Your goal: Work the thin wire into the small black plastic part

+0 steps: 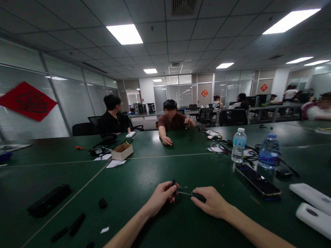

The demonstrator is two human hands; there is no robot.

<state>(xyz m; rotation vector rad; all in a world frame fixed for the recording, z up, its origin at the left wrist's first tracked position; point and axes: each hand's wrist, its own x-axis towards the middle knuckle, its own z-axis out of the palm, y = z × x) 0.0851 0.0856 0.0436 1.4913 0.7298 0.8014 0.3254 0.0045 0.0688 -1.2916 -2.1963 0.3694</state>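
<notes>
My left hand (160,197) is closed in a pinch around a small black part (173,183) just above the green table (146,170). My right hand (212,201) is closed around the black handle of a small screwdriver (198,197). Its thin metal shaft (183,193) points left at the black part. Both hands meet near the table's front middle, with my forearms reaching in from the bottom edge.
Black parts (77,223) and a black case (49,200) lie at the left. A phone (258,181), two water bottles (238,145), cables and two white devices (323,223) lie at the right. A cardboard box (122,151) stands further back. Other people sit across the table.
</notes>
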